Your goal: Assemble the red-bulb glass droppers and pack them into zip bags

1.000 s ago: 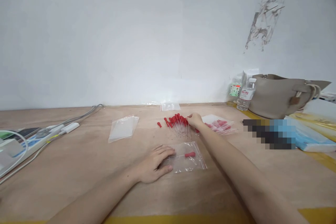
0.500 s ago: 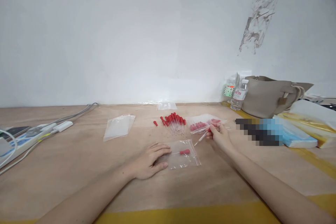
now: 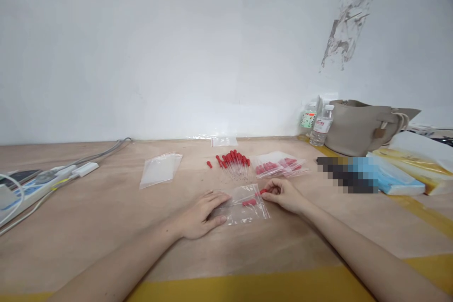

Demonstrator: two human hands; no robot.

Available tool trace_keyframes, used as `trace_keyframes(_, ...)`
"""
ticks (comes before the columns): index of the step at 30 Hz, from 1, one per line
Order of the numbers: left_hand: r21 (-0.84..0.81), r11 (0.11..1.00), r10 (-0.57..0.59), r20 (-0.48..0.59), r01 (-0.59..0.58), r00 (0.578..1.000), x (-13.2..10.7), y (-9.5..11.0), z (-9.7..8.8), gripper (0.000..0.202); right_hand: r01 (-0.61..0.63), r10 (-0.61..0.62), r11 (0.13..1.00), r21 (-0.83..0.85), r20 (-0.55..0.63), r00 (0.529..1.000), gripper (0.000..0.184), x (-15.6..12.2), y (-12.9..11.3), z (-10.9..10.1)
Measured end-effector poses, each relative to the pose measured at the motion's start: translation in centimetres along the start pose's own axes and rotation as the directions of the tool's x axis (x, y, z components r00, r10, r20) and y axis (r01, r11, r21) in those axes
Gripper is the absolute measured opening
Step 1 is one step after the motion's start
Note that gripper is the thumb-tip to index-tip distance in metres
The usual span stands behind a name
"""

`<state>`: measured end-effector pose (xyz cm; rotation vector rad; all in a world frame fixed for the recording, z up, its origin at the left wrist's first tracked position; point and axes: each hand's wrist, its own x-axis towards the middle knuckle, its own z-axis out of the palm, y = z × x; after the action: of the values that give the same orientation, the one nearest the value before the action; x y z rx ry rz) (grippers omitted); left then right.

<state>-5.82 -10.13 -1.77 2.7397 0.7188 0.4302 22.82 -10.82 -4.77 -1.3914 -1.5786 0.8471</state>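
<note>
A clear zip bag [image 3: 236,217] lies flat in front of me, with one red-bulbed dropper [image 3: 249,202] inside. My left hand [image 3: 203,214] rests on the bag's left end, fingers stretched out. At the bag's right, open-looking end, my right hand [image 3: 283,194] pinches a second dropper [image 3: 262,192] by its red bulb. Its glass tube points left and appears to be inside the bag. Behind the bag is a fanned pile of droppers [image 3: 233,160], bulbs pointing away from me. Filled bags of droppers [image 3: 279,165] overlap just beyond my right hand.
A stack of flat zip bags [image 3: 161,170] lies at the left; a lone red bulb [image 3: 209,164] sits beside the pile. Further left are a power strip [image 3: 33,193] and cables. Bottles [image 3: 322,126], a grey bag [image 3: 357,127] and a blue packet [image 3: 398,181] stand at the right.
My right hand has moved left and nearer with the dropper, from beside the filled bags to the end of the clear bag. My left hand has stayed on the bag.
</note>
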Motion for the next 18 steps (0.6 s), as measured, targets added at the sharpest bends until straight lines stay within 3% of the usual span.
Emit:
trace_keyframes(4, -0.009, 1.0, 0.014, -0.001, -0.014, 1.0, 0.1, 0.1, -0.1, 0.048, 0.077, -0.092, 0.979, -0.19, -0.075, 0.993, 0.021, 0.1, 0.0, 0.8)
trace_keyframes(11, -0.01, 1.0, 0.018, 0.004, -0.018, 1.0, 0.2, 0.2, -0.2, 0.048, 0.092, -0.114, 0.982, -0.164, -0.128, 0.985, 0.024, -0.1, -0.2, 1.8)
trace_keyframes(15, 0.003, 1.0, 0.001, 0.031, -0.001, 1.0, 0.1, 0.1, -0.2, 0.049, 0.27, -0.279, 0.949, -0.162, -0.036, 0.959, 0.01, -0.5, -0.7, 1.9)
trace_keyframes(18, 0.003, 1.0, -0.005, 0.041, 0.004, 0.999, 0.1, 0.0, -0.1, 0.048, 0.341, -0.338, 0.925, -0.169, 0.046, 0.94, 0.014, -0.5, -0.8, 1.6)
